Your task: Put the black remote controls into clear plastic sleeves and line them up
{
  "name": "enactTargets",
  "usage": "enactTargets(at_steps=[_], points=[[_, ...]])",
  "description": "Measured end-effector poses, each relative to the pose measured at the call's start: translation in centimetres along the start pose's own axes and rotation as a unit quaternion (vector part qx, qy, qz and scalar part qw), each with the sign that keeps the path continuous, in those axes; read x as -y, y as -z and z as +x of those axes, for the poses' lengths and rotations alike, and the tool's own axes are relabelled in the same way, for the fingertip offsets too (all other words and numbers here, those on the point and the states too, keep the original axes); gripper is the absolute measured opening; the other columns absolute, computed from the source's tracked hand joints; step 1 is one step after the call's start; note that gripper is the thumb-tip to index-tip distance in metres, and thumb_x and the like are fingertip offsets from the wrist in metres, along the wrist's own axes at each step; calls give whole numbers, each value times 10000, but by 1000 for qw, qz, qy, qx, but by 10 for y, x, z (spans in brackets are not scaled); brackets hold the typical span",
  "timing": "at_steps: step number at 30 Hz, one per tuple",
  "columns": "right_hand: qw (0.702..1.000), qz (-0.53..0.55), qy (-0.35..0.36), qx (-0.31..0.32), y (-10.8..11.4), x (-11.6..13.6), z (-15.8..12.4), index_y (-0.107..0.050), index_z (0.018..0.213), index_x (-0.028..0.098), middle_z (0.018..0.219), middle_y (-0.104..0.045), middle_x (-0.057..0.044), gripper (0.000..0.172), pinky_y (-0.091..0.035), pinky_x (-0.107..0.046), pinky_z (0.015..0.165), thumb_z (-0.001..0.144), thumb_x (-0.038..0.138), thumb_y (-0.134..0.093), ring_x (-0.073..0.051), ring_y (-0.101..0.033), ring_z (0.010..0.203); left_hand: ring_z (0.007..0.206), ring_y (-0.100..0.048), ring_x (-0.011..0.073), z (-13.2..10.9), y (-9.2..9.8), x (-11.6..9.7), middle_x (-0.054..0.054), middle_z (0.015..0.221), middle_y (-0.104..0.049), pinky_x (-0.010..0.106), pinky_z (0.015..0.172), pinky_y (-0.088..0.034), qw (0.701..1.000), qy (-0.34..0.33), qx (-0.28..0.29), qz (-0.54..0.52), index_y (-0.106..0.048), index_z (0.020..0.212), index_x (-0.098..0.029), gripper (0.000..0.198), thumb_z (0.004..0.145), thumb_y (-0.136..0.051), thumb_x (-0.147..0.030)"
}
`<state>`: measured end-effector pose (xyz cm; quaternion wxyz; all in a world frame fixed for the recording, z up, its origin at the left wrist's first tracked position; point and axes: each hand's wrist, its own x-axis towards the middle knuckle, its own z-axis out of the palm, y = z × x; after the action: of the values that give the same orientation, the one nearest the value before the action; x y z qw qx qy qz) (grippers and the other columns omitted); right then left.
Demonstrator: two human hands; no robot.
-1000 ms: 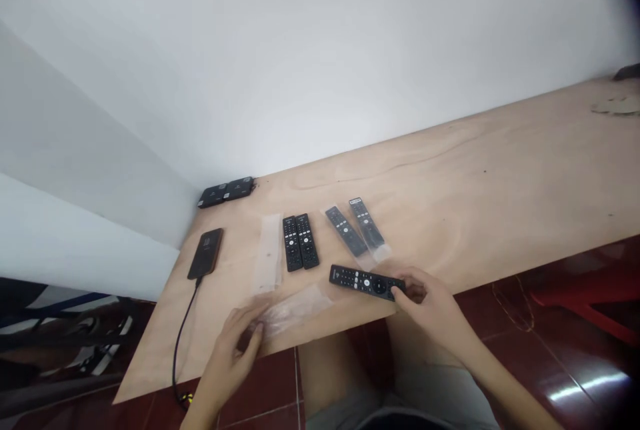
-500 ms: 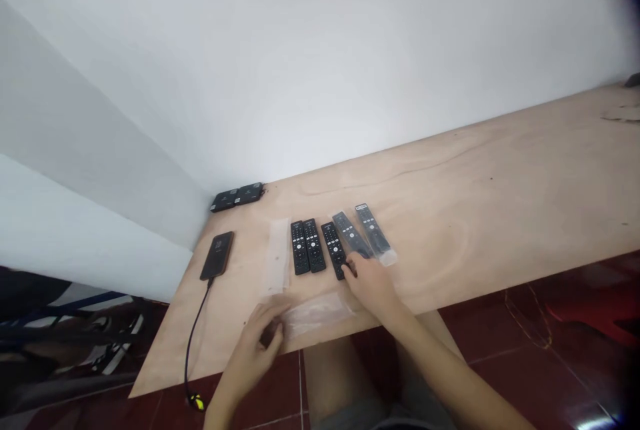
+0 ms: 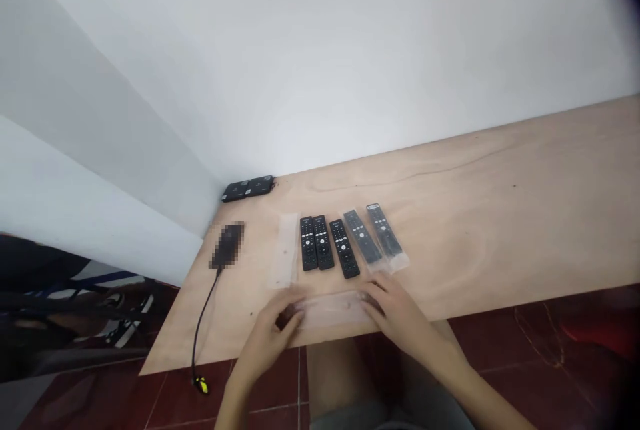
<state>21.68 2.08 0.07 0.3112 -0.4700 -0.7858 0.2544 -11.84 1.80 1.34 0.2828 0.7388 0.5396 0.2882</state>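
left hand; right hand; both on clear plastic sleeve; five black remotes beyond

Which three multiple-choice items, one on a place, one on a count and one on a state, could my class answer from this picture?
1. Where is the clear plastic sleeve?
A. On the floor
B. On the plywood table, between the hands
C. On the wall

2. How many black remote controls lie on the table?
A. Three
B. Four
C. Five

3. What state are the two rightmost remotes in?
A. Inside clear plastic sleeves
B. Bare
C. Held in a hand

1: B, the left hand and right hand touch its ends.
2: C, five lie side by side.
3: A, clear plastic shows around both.
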Motion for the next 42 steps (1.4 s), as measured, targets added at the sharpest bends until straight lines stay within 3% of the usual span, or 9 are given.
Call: enactTargets(at_steps=[6,14,18,19,24,31,34,38,42], points=[[997,40,-72,1,18,-25,-21,-704,1344,308,1291,-694,-103,319,-592,-499,1026,1042,235,-632,-333,-679,1171,835,-791,234,-6,3,13,63,909,-816,344,757,-669,986,91,-62,-126,-806,1206,-200,393,959,-780,-505],[998,57,-18,14,40,7,6,-660,1479,327,1445,-676,-105,459,-501,-535,1151,1023,340,-712,-358,-577,1363,1166,-771,264,9,11,-10,98,1258,-797,414,1015,-659,993,44,-13,-108,-819,1231,-268,286,1028,-711,-438],[988,96,-23,116,32,17,25,-790,1003,253,977,-777,-45,83,-544,-391,842,986,258,-709,-271,-691,921,1202,-737,261,17,16,-21,103,1278,-772,456,1104,-607,995,-1,20,-97,-788,1292,-274,285,1079,-646,-400],[984,114,-34,132,28,16,27,-760,866,236,844,-745,-22,139,-508,-353,754,987,245,-692,-236,-662,800,1181,-737,254,18,14,-22,106,1294,-760,451,1095,-608,994,-5,2,-105,-766,1327,-274,302,1076,-654,-399],[954,274,-107,62,4,14,28,-759,856,215,807,-722,-9,205,-444,-309,689,1004,350,-714,-206,-635,766,1152,-748,241,13,-28,-31,125,1332,-724,398,1014,-636,938,49,-270,-211,-641,1433,-255,474,1017,-744,-457],[897,414,-153,-15,-31,28,32,-797,905,187,796,-736,-34,346,-474,-307,666,976,525,-771,-202,-648,734,1018,-812,252,6,-89,-67,109,1106,-804,340,877,-667,889,170,-251,-344,-686,1303,-204,559,888,-874,-527],[909,393,-140,-3,-29,25,30,-799,946,199,819,-738,-35,322,-483,-309,678,1005,509,-738,-210,-657,763,869,-797,208,12,-72,-66,90,1017,-814,276,753,-641,891,185,-280,-307,-724,1191,-187,482,879,-883,-517],[934,332,-128,-24,-16,11,24,-792,986,212,844,-730,-32,281,-482,-321,713,1044,459,-672,-219,-652,796,770,-737,172,38,-6,-44,61,920,-800,268,725,-612,911,131,-334,-204,-759,1151,-168,440,893,-862,-510],[945,302,-122,-43,-10,3,19,-777,948,210,801,-691,-18,290,-450,-315,689,1063,429,-626,-212,-620,766,860,-769,216,81,51,-1,123,1053,-827,327,753,-634,952,94,-272,-104,-748,1259,-140,518,925,-794,-534]])
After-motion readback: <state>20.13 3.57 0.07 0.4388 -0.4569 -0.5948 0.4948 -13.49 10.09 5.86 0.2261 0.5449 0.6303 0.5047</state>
